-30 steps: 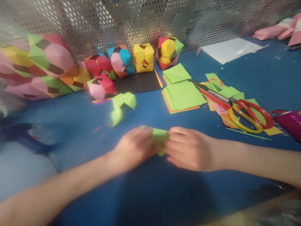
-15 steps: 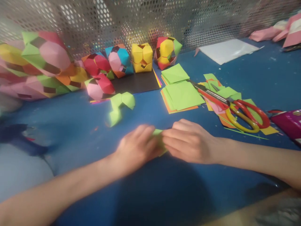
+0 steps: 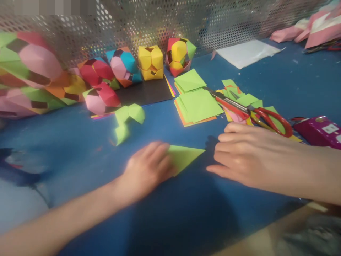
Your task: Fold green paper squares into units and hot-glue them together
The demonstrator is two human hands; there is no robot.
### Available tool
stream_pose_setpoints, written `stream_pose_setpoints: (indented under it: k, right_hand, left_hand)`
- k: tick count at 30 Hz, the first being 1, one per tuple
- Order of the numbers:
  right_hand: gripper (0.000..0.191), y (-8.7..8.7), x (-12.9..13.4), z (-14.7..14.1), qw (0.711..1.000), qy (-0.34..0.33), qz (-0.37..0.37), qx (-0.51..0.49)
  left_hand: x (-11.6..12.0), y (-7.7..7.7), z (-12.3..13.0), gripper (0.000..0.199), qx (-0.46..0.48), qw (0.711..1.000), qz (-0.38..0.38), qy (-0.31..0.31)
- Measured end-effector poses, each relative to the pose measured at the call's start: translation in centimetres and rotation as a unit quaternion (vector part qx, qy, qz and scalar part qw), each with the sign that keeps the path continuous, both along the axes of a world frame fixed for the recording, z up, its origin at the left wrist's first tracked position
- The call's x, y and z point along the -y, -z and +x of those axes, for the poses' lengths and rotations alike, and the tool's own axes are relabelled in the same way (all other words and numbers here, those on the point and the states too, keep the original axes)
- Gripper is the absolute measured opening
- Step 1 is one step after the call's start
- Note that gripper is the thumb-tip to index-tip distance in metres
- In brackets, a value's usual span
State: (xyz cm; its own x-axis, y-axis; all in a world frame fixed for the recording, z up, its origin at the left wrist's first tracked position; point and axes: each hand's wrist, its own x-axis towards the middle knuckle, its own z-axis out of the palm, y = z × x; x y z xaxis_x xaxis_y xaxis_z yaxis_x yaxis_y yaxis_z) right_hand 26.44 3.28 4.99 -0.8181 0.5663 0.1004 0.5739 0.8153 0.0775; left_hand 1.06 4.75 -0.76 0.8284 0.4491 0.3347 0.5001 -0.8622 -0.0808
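Observation:
A light green folded sheet of paper [image 3: 186, 156] lies on the blue table, its pointed end toward the right. My left hand [image 3: 150, 165] grips it at its left part; the curled, slightly blurred fingers cover that side. To the right of the tip is my right hand [image 3: 242, 156], apart from the paper, fingers bent and thumb stretched out, with nothing visible in it. Beyond my left hand sits a folded light green paper piece [image 3: 135, 113]. A stack of green and orange paper squares [image 3: 201, 106] lies beyond the sheet.
Red and yellow scissors [image 3: 275, 121] rest on paper scraps [image 3: 250, 99] beyond my right hand. A purple shiny case [image 3: 319, 131] lies far right. Multicoloured paper balls [image 3: 97, 71] and a yellow one [image 3: 151, 62] line a perforated metal panel [image 3: 149, 21]. A white sheet [image 3: 245, 53] lies behind.
My right hand has let go of the green paper and moved right, baring its pointed end. My left hand stays on the paper. The view has shifted slightly.

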Motion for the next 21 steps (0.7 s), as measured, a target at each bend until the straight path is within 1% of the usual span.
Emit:
stream_pose_setpoints:
  k: [2,3,6,7,9,11,13,17,21]
  right_hand:
    - [0.040,-0.2,-0.3,-0.5,0.999,0.014,0.014,-0.034]
    - [0.037,0.0,-0.4,-0.9,0.998,0.018,0.021,-0.053]
    - [0.023,1.5,-0.7,-2.2,0.996,-0.003,0.027,-0.080]
    - [0.023,2.2,-0.8,-2.5,0.997,-0.017,0.024,-0.076]
    - [0.033,3.5,-0.7,-3.0,0.997,-0.038,0.025,-0.055]
    - [0.042,4.3,-0.5,-3.2,0.998,-0.044,0.039,-0.028]
    - [0.045,4.5,-0.3,-3.2,0.997,-0.045,0.058,-0.007]
    - [0.049,4.1,0.1,-2.9,0.997,-0.034,0.067,0.013]
    - [0.046,3.8,0.3,-2.3,0.996,-0.021,0.074,0.044]
  left_hand:
    - [0.0,0.0,0.0,0.015,0.002,1.000,-0.004,0.002]
    - [0.0,0.0,0.0,0.015,0.001,1.000,-0.007,0.003]
    - [-0.1,0.1,0.0,0.019,-0.004,1.000,-0.012,0.011]
    - [-0.2,0.1,0.1,0.022,-0.006,1.000,-0.011,0.016]
    - [-0.3,0.1,0.1,0.026,-0.007,1.000,-0.006,0.028]
    - [-0.3,0.1,0.1,0.028,-0.007,0.999,0.001,0.039]
    - [-0.2,0.0,0.1,0.030,-0.013,0.999,0.019,0.037]
    - [0.3,-0.3,0.0,0.033,-0.049,0.996,0.078,0.003]
    - [0.5,-0.6,-0.1,0.039,-0.070,0.991,0.108,-0.031]
